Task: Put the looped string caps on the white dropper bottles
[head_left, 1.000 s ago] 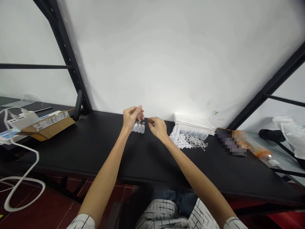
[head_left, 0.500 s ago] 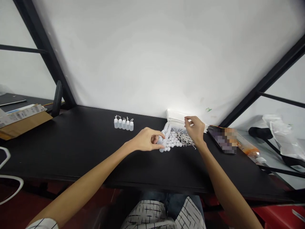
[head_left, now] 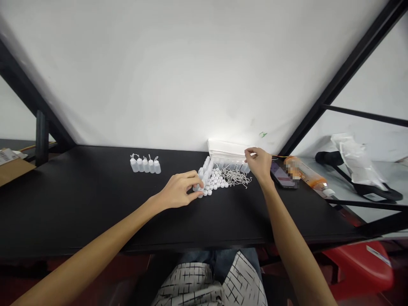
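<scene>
My left hand [head_left: 182,190] is at the near end of a cluster of small white plastic bottles [head_left: 207,166], thumb and fingertips closed about one bottle. Beside that cluster lie many small white caps [head_left: 217,180] and a loose heap of pale grey cords [head_left: 236,177]. My right hand [head_left: 259,165] is raised just right of a white stack of flat sheets or bags [head_left: 226,148], thumb and fingers in a pinch. Whatever it may hold is too small to make out. More bottles stand along the stack's front. Apart on the left, several capped bottles [head_left: 145,165] with cord loops stand in a row.
On the right of the black table [head_left: 95,204] lie a phone [head_left: 283,175] and an orange-labelled drink bottle [head_left: 307,173]. A cardboard box [head_left: 14,170] sits at the far left. Black frame bars slope at both sides, and a red stool [head_left: 360,267] stands below right.
The camera view has turned right, shifting the scene leftward. My left thumb and fingertips have drawn closer together at the bottles. My right hand stays pinched near the white stack.
</scene>
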{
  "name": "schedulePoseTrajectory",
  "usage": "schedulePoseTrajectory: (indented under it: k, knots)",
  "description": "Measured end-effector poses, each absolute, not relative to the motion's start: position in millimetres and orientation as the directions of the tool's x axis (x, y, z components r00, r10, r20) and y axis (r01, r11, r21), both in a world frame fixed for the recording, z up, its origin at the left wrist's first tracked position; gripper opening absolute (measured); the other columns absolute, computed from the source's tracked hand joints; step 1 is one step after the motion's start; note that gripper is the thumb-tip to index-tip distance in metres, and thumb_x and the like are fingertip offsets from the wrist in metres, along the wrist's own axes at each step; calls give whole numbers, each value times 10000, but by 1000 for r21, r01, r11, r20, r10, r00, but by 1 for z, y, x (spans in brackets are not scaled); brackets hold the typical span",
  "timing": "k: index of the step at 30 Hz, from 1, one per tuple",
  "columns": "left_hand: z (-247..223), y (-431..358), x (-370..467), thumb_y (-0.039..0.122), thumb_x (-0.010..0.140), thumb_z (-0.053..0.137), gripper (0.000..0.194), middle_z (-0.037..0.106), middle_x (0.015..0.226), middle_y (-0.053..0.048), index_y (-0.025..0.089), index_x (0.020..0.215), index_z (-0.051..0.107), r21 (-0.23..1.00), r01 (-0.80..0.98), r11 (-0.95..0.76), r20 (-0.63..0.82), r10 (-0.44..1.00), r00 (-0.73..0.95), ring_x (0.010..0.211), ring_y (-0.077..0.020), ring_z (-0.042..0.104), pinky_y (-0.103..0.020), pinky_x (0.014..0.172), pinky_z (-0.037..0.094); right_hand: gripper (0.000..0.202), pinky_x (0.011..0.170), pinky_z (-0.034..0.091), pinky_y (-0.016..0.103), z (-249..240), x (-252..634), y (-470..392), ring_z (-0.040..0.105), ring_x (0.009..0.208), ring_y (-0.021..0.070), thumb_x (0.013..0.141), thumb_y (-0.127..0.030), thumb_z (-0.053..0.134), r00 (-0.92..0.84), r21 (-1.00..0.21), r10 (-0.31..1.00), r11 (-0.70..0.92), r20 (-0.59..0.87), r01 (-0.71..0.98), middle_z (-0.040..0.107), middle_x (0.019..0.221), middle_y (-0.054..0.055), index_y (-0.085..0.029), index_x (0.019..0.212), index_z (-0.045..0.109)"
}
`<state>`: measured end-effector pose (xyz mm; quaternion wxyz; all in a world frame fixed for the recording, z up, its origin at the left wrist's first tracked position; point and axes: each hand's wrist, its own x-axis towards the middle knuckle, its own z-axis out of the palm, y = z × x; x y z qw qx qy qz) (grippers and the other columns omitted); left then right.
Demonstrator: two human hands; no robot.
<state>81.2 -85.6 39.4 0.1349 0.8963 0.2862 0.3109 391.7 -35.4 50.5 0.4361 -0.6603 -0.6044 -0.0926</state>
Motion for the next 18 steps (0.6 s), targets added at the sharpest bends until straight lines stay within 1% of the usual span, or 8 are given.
schedulePoseTrajectory:
  k: [2, 3, 6, 9, 11, 14, 16, 18]
  knots:
    - [41, -86, 81, 307, 839, 644, 121, 639, 909, -17, 194, 808, 671, 440, 415, -797, 474, 598, 646, 517, -68, 437, -228, 543, 380, 232, 759, 487, 310, 53, 391, -37, 702, 669, 201, 823, -282, 525, 264, -484, 720, 113, 642, 868, 731, 752, 74, -162, 842, 722]
    - [42, -87, 81, 301, 835, 649, 115, 649, 932, -16, 193, 798, 665, 452, 408, -793, 466, 600, 650, 505, -61, 432, -225, 539, 383, 218, 759, 484, 303, 54, 391, -38, 702, 667, 197, 817, -281, 537, 265, -501, 730, 121, 630, 857, 729, 734, 64, -168, 831, 723]
    - [44, -86, 79, 287, 839, 642, 106, 677, 880, -8, 191, 798, 658, 482, 400, -780, 439, 610, 659, 464, -52, 434, -215, 509, 384, 239, 693, 476, 279, 57, 393, -40, 697, 643, 193, 837, -332, 542, 205, -529, 797, 163, 569, 833, 701, 619, 39, -173, 813, 718]
    - [45, -86, 78, 280, 856, 617, 117, 690, 831, -9, 188, 801, 664, 491, 382, -783, 442, 602, 665, 449, -55, 438, -210, 475, 370, 363, 594, 454, 255, 59, 399, -41, 672, 582, 178, 881, -429, 491, 121, -549, 874, 182, 470, 816, 681, 560, 40, -167, 757, 709]
    - [46, -86, 77, 275, 864, 605, 126, 697, 847, -15, 188, 798, 668, 486, 364, -795, 453, 585, 673, 456, -57, 437, -208, 470, 371, 398, 536, 435, 241, 59, 405, -42, 641, 526, 162, 882, -448, 487, 81, -545, 921, 153, 381, 824, 672, 540, 43, -158, 708, 699]
    - [47, -87, 77, 265, 861, 610, 115, 692, 855, -19, 180, 821, 676, 482, 353, -802, 445, 571, 690, 473, -56, 446, -201, 488, 389, 335, 452, 393, 216, 60, 415, -44, 595, 460, 142, 839, -402, 553, 74, -509, 981, 29, 180, 860, 657, 513, 43, -144, 680, 697]
    - [47, -87, 77, 251, 856, 620, 108, 684, 865, -22, 167, 867, 687, 494, 351, -795, 419, 572, 705, 491, -53, 461, -195, 513, 404, 285, 423, 372, 202, 61, 420, -46, 569, 434, 128, 806, -357, 594, 89, -454, 996, -67, 28, 889, 655, 512, 47, -130, 669, 697]
    - [47, -87, 77, 238, 851, 633, 125, 679, 899, -27, 155, 918, 697, 510, 352, -785, 388, 575, 720, 509, -48, 473, -192, 540, 417, 275, 419, 364, 198, 64, 422, -49, 543, 416, 114, 785, -346, 620, 113, -376, 991, -134, -77, 917, 652, 511, 51, -121, 643, 691]
